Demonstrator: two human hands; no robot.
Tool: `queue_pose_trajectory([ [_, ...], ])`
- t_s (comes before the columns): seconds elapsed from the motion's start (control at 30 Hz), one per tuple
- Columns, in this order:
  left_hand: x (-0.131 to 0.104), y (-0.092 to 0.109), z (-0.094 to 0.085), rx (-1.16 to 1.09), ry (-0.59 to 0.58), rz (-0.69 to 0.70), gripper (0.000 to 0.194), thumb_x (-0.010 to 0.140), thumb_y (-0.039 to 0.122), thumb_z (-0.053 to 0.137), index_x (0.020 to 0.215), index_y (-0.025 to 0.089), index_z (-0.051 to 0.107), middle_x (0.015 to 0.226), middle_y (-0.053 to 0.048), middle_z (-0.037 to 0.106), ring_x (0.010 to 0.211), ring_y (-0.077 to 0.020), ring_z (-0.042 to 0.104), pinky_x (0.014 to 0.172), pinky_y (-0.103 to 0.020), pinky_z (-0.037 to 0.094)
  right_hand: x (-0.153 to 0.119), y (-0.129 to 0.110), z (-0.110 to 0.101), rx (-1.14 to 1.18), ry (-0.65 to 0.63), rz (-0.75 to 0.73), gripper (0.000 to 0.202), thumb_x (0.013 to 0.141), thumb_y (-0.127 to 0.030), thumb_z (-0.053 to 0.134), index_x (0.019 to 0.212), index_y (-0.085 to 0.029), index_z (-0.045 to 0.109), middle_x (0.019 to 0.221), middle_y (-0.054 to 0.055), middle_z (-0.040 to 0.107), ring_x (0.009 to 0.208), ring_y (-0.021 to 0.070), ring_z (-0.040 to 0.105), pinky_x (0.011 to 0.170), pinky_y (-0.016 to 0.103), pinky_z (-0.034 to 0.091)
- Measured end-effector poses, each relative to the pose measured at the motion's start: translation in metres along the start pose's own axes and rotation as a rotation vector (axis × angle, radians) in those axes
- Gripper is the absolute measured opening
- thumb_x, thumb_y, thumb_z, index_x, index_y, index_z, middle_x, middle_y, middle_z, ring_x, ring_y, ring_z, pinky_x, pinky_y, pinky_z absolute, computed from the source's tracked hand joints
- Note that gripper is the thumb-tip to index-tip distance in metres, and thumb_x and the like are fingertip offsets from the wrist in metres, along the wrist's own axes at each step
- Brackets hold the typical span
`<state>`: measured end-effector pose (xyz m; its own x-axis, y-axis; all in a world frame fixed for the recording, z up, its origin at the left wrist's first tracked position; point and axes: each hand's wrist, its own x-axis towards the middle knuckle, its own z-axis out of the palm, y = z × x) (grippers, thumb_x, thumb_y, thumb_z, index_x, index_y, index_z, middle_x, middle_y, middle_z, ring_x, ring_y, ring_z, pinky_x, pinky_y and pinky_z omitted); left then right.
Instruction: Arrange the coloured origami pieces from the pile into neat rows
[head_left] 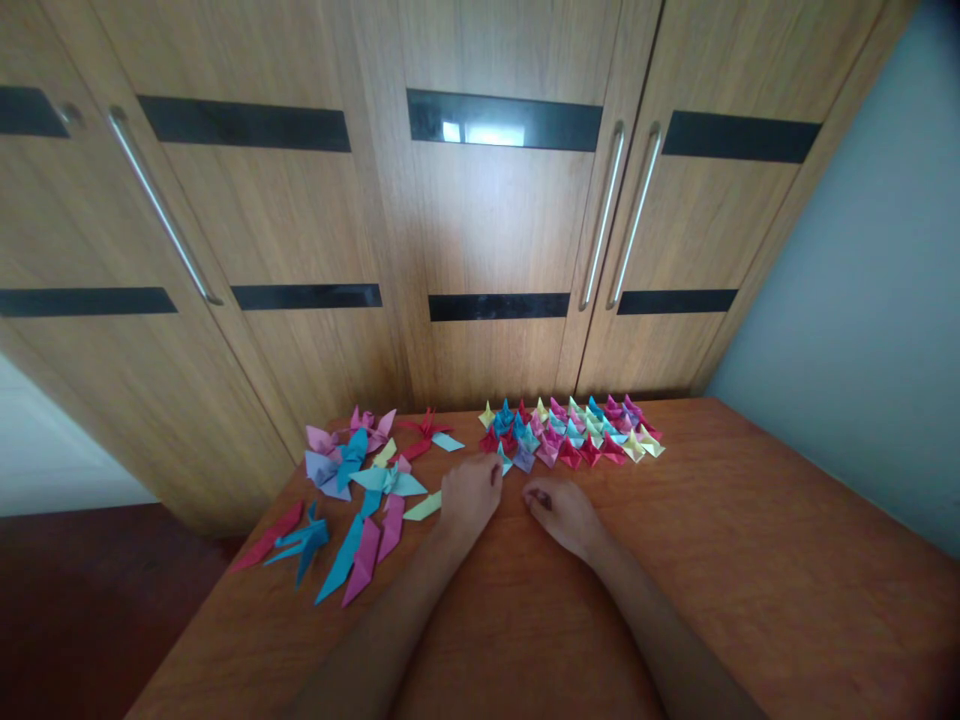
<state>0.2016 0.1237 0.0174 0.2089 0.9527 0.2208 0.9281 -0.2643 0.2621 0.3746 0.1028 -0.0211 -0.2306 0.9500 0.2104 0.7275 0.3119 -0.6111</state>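
My left hand [472,492] rests on the table with its fingers curled in. Its far side is right beside a small light blue folded paper piece [505,459], and I cannot tell whether the fingers grip it. Close by on the right, my right hand [564,512] is curled into a loose fist, and nothing shows in it. Beyond both hands, several small folded paper pieces [571,430] stand in close rows, in pink, red, blue, yellow and pale green. A light green folded strip [424,506] lies just left of my left hand.
On the table's left side lie larger origami pieces, among them a light blue one [388,481], a blue crane-like one [306,541], a red one [427,427] and pink strips [364,562]. The wooden table [750,560] meets a wardrobe [495,220] with metal handles at the back.
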Motion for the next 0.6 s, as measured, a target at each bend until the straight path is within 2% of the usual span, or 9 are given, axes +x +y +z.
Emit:
queue_pose_trajectory([
  [0.4, 0.002, 0.012, -0.003, -0.01, -0.021, -0.012, 0.021, 0.089, 0.025, 0.044, 0.096, 0.025, 0.063, 0.097, -0.004, 0.066, 0.09, -0.0183, 0.059, 0.073, -0.026, 0.041, 0.0, -0.002, -0.001, -0.016, -0.008, -0.004, 0.019, 0.081, -0.022, 0.047, 0.082, -0.022, 0.066, 0.073, 0.001, 0.065, 0.067, 0.015, 0.057, 0.063, 0.023, 0.037],
  [0.6, 0.002, 0.011, -0.002, 0.014, -0.007, 0.032, 0.021, 0.089, 0.024, 0.043, 0.092, 0.025, 0.064, 0.094, -0.003, 0.067, 0.088, -0.0187, 0.059, 0.072, -0.026, 0.042, -0.001, -0.001, 0.0, -0.022, 0.01, -0.023, 0.018, 0.08, -0.02, 0.047, 0.081, -0.022, 0.066, 0.073, 0.001, 0.065, 0.067, 0.0145, 0.056, 0.062, 0.023, 0.037],
])
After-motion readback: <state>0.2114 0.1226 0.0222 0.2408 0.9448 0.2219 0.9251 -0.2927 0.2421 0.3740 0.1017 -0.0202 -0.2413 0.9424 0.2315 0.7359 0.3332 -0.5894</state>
